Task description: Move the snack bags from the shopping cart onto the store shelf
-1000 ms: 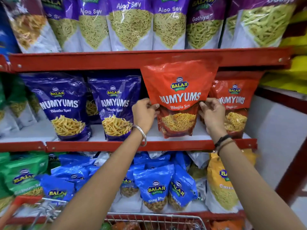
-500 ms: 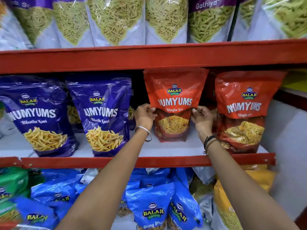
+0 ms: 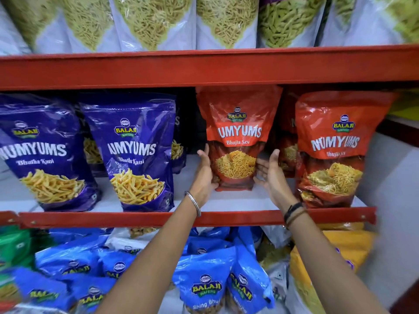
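Red-edged store shelving fills the view, and the middle shelf (image 3: pixel 238 205) has a white deck behind its red front lip.

On that deck the fingers of the left hand (image 3: pixel 204 175) lie flat and extended against the left edge of an orange Bhujia Sev bag (image 3: pixel 238 137), the thumb pressing near its lower left corner. The right hand (image 3: pixel 271 177) mirrors it with fingers spread open, its fingertips touching the bag's lower right side and the palm turned inward. Neither hand curls around the pouch; both cup it from the sides. The bag stands upright on the middle shelf, set back from the lip, with its top reaching up to the underside of the upper shelf rail (image 3: pixel 204 69).

A silver bangle (image 3: pixel 193 203) circles the left wrist, and dark bands (image 3: pixel 294 214) wrap the right one. Both bare forearms reach up from the bottom of the frame.

Just right of the held bag, a second orange bag (image 3: pixel 335 146) of the same snack stands nearer the lip, with another partly hidden behind it. To the left stand two purple Bhatha Kani bags (image 3: pixel 133 155), more tucked behind them. Above the rail sit clear-fronted bags of sev (image 3: pixel 154 21). On the level below, blue Balaji bags (image 3: pixel 204 284) lie heaped, with a yellow bag (image 3: pixel 328 252) at the right and green packs (image 3: pixel 13 248) at the left.
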A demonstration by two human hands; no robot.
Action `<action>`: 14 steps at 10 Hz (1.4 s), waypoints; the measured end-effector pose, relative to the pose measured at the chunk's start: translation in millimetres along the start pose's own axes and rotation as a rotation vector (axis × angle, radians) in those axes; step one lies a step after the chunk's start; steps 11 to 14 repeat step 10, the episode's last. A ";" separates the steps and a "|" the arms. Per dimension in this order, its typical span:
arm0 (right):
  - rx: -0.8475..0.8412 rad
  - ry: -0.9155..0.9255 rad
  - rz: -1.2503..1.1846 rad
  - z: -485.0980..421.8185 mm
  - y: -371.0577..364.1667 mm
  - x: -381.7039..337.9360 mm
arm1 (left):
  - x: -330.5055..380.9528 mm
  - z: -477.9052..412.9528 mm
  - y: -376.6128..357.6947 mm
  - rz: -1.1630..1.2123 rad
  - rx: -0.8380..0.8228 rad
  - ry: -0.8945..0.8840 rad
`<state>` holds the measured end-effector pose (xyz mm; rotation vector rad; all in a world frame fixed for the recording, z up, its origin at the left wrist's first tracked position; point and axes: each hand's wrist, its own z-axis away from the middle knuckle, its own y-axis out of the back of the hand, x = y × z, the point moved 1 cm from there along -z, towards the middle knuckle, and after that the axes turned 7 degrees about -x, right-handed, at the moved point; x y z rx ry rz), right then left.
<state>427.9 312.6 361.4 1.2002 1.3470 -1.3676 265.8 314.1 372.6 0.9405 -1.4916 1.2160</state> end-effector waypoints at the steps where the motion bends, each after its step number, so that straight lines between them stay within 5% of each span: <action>1: 0.022 0.003 0.002 10.7 1.6 -0.7 | 2.5 11.6 -1.9 0.023 -0.026 -0.009; 8: 0.048 0.103 0.088 95.2 -0.3 -3.7 | 13.4 97.5 -11.1 -0.054 -0.040 0.030; 10: 0.214 0.230 0.253 165.3 8.6 39.1 | 6.5 130.8 6.5 -0.285 0.048 -0.320; 14: 0.214 0.230 0.253 165.3 8.6 39.1 | 6.5 130.8 6.5 -0.285 0.048 -0.320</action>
